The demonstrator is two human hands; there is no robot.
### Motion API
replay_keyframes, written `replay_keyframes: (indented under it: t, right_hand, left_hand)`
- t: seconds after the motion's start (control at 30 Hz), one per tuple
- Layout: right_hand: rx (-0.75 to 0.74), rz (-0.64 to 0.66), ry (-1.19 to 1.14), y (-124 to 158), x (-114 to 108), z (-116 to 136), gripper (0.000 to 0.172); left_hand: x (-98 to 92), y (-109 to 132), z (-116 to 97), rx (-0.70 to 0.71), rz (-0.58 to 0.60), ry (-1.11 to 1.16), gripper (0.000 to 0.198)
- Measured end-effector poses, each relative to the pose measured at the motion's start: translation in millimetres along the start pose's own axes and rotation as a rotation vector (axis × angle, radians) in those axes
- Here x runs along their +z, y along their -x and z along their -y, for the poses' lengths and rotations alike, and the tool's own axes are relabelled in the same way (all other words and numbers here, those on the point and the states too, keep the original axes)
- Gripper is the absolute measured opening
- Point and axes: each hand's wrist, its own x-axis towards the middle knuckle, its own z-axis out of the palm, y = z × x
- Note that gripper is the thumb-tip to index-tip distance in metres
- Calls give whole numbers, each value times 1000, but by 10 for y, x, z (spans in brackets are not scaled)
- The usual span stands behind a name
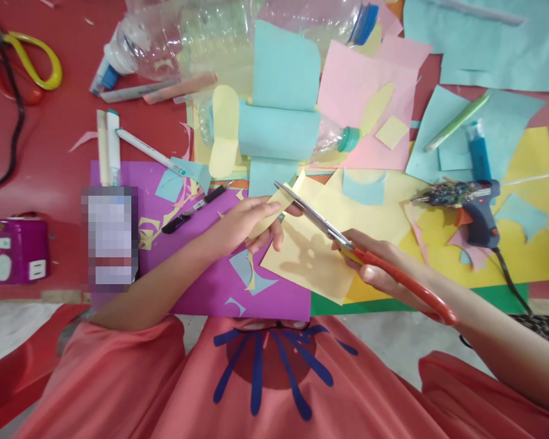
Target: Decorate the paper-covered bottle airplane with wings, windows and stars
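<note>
1. Coral-coloured cloth printed with dark blue petal strokes (274, 396) is seen nearest, below the red counter (68, 122).
2. Between thumb and fingers of the left hand (242, 225), a small pale yellow paper piece (282, 196) is clamped, held over a larger pale yellow sheet (315, 262).
3. Metal scissors with red handles (335, 235) are gripped by the right hand (391, 253), its fingers closed around the handles; the blades are laid across the paper piece. Whether a cut is being made cannot be told.
4. Much appears to be done: a clear plastic bottle with a green cap (274, 131) has been wrapped in light blue paper, and a rounded pale yellow strip (226, 131) is placed across it near its base. How firmly it is fixed is not shown.
5. Light blue offcuts (254, 277) are strewn on the purple sheet (192, 286), so several shapes seem to have been cut.
6. Trimming of the held piece is judged unfinished; a pale yellow square (392, 133) is left loose on pink paper (361, 79).
</note>
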Motion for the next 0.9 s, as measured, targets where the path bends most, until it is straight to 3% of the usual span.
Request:
replay_keyframes:
  t: [0.07,0.27,0.6,0.9]
  right_hand:
    - [-2,33,11,-1,-12,-1,72]
    - [-11,-64,-5,16,54,9,71]
    - [4,-86,-34,6,77,24,73]
    - [-29,-114,0,-35,110,-92,68]
  left_hand:
    - [0,-3,4,-6,-3,-3,34]
    - [-2,-4,23,-3,-5,11,34]
    - [-15,-7,27,9,2,30,31]
    - [-17,-12,28,14,8,40,33]
